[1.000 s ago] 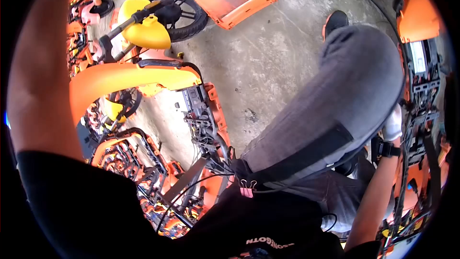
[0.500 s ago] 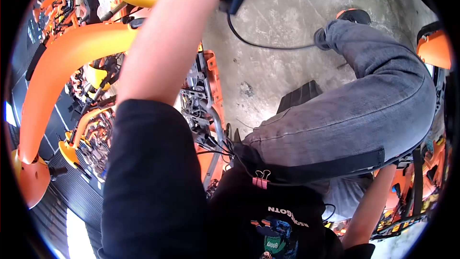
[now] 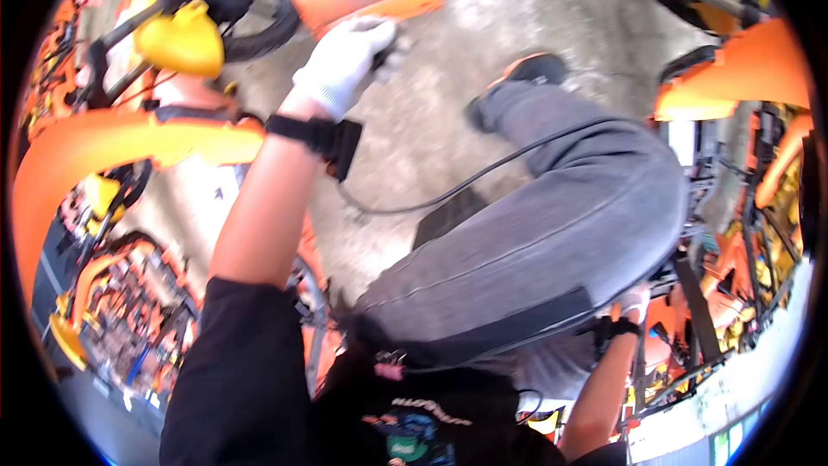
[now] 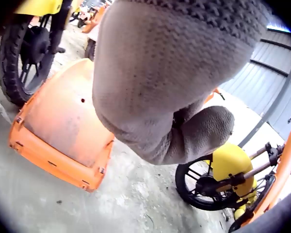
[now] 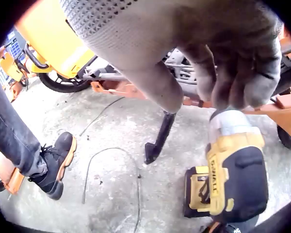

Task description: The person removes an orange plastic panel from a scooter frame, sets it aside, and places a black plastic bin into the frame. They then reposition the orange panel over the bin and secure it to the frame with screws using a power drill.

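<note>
My left hand (image 3: 349,60), in a white knit glove, is raised over the concrete floor, overlapping the edge of an orange body panel (image 4: 63,131) in the head view. Its thumb and fingers curl round a small dark thing (image 3: 380,59); I cannot tell its kind. My right hand (image 3: 636,299) reaches low beside a vehicle frame. In the right wrist view its gloved fingers (image 5: 206,77) hang loosely bent, thumb apart. Right below the fingertips is a yellow and black DeWalt power driver (image 5: 237,174), handle downward, its nose at the fingertips.
Partly stripped orange scooters (image 3: 129,142) crowd the left, with more frames (image 3: 733,78) on the right. A wheel with a yellow fender (image 4: 230,170) stands beyond the panel. A black cable (image 3: 414,207) runs from the left wrist across the leg. A black kickstand (image 5: 160,138) is near the driver.
My left arm has swung inward from the far left, and its gloved hand has come into the head view. The head view has shifted. The right hand stays low on the right.
</note>
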Demonstrator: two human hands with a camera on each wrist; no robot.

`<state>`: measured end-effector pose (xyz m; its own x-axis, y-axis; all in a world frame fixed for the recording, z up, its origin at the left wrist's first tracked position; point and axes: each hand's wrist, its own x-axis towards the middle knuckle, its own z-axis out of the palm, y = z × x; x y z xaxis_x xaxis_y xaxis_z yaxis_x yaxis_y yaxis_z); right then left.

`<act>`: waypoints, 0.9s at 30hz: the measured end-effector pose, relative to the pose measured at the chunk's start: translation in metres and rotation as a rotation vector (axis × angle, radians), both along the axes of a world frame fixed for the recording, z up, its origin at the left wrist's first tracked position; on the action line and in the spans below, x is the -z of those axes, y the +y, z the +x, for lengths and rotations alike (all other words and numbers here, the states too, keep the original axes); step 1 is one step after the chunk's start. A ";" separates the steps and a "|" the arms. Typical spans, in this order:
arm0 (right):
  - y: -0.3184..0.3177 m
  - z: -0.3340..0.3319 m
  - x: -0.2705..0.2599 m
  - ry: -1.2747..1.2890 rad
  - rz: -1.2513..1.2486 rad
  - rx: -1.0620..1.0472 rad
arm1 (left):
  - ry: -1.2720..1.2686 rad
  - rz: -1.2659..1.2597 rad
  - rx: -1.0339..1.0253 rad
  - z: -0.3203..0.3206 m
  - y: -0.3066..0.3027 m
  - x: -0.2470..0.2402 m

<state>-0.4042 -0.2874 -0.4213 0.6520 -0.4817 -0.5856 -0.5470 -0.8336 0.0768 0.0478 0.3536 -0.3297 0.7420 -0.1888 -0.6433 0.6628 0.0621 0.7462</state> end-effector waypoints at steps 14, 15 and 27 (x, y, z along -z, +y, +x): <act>0.097 0.012 -0.009 -0.202 0.378 1.195 | -0.039 -0.077 0.200 -0.007 -0.072 -0.036; 0.095 0.007 0.003 -0.239 0.358 1.201 | -0.065 -0.067 0.229 -0.007 -0.073 -0.038; 0.130 0.060 0.000 -0.442 0.152 0.958 | -0.033 0.015 0.186 -0.005 -0.069 -0.038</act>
<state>-0.3439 -0.1575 -0.4209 0.2093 -0.8481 -0.4867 -0.9335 -0.0250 -0.3578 0.0431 0.2843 -0.2916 0.7163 -0.3150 -0.6226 0.6366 -0.0703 0.7680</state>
